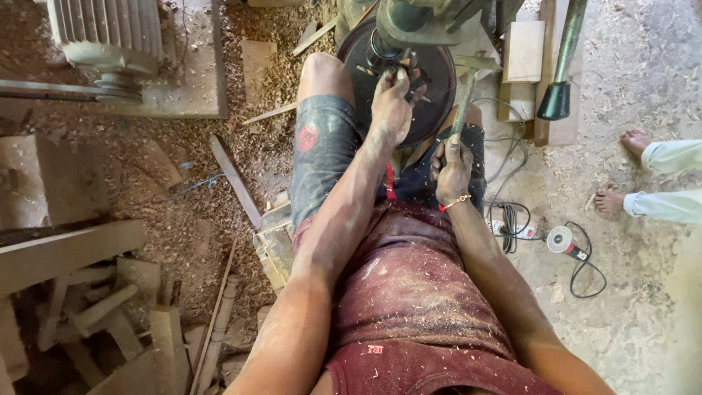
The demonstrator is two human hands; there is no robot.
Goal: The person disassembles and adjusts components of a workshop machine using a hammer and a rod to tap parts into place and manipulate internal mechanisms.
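Sawdust-flecked maroon cloth (417,307) over the person's lap filled the bottom of the view, with both bare forearms reaching away from it and cut off at the lower edge. Beyond it the left hand (391,106) was closed around a small dark metal piece (383,51) at the hub of a round black disc (431,88) on a grey-green machine (417,18); the fingers hid most of that piece, so its shape could not be made out. Close beside it, the right hand (453,170), wearing a red and gold bracelet (457,202), gripped the lower end of a worn wooden-handled hammer (468,95), whose metal head stood up against the disc's right edge (the head blended into the machine parts behind it). The machine's upper part ran out of the frame at the top.

Dark patterned shorts (322,153) covered the left thigh, the knee bare above them. A ribbed grey electric motor (110,40) sat on a concrete slab at the floor's top left corner, partly cut off. Pale offcut wooden blocks and turned spindles (110,314) lay heaped at the bottom left corner among wood shavings. On the concrete floor at the right lay a small angle grinder with a coiled black cable (567,241). At the right edge another person's bare feet (621,172) and white trouser legs showed, the rest of that person outside the frame.
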